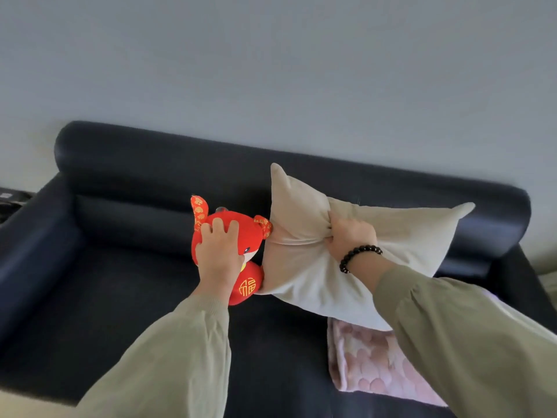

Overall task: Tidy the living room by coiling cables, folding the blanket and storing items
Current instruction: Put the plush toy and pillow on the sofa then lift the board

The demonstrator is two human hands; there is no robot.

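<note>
A dark blue sofa [120, 282] is stretching across the scene, its rolled back sitting against a pale grey wall [271, 70] on the far side. At the far left edge a dark object [12, 203] is lying beside the sofa arm, too blurred to make out.

Left of centre, the left hand [218, 251] is reaching out of a khaki sleeve [168, 357] and gripping a red toy [250, 285]. Its fingers [217, 226] are spreading and curling over the top of the toy's head, and the thumb is hiding out of sight. The toy (gold patterns on its ears, a gold character on its belly) is standing upright at the back of the seat, and its right side is touching a beige pillow [301, 267].

The pillow is tilting in front of the sofa back, one corner pointing up and another pointing far right. The right hand [351, 238] is clenching a bunch of the pillow's cover in a tight fist, so the fabric is puckering around the knuckles. A bracelet [358, 256] of black beads is circling that wrist.

Near right, a pink blanket [370, 366] is lying folded on the seat, its far edge disappearing under the pillow and the right arm crossing over part of it.
</note>
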